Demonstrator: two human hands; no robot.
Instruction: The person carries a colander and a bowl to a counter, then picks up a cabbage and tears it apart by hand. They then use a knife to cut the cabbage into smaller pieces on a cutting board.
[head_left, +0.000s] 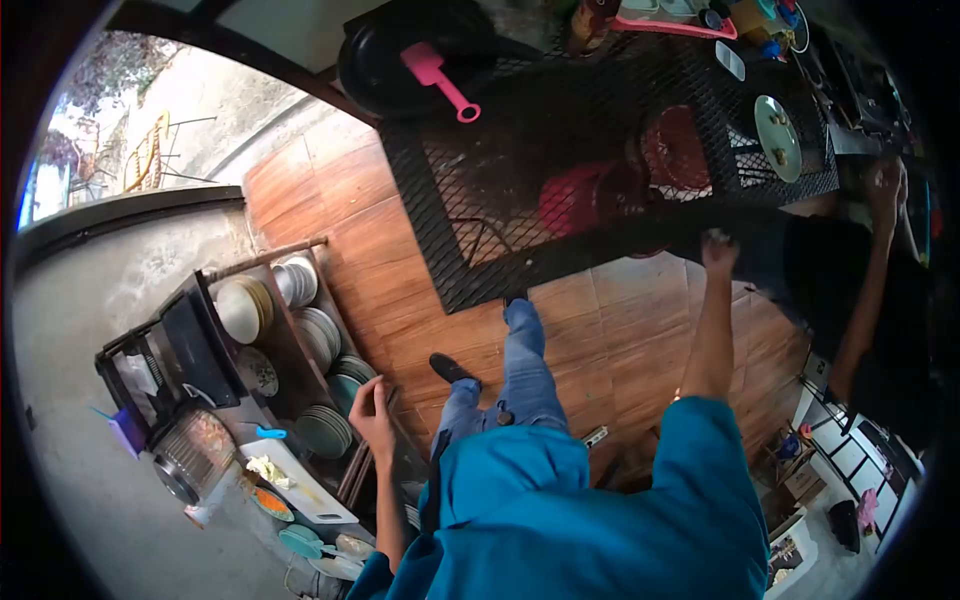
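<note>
My left hand (373,418) hangs beside the dish rack (345,430), near a stack of plates (323,431). It appears empty, with the fingers loosely bent and a gap showing between them. Out in front, my right hand (718,252) is raised at the near edge of the black mesh table (500,262). Its fingers are curled in, and nothing can be seen in them. A pink scoop (436,80) lies across a large black pan (395,60) at the table's far left corner. A green plate (778,138) with scraps of food rests on the table's right.
A person in dark clothes (840,262) stands at the right, close to my right hand. At left are a cutting board (298,484) with chopped food and a clear container (205,445). Red tubs (585,198) show through the mesh. Wooden-look tiles (385,262) cover the floor.
</note>
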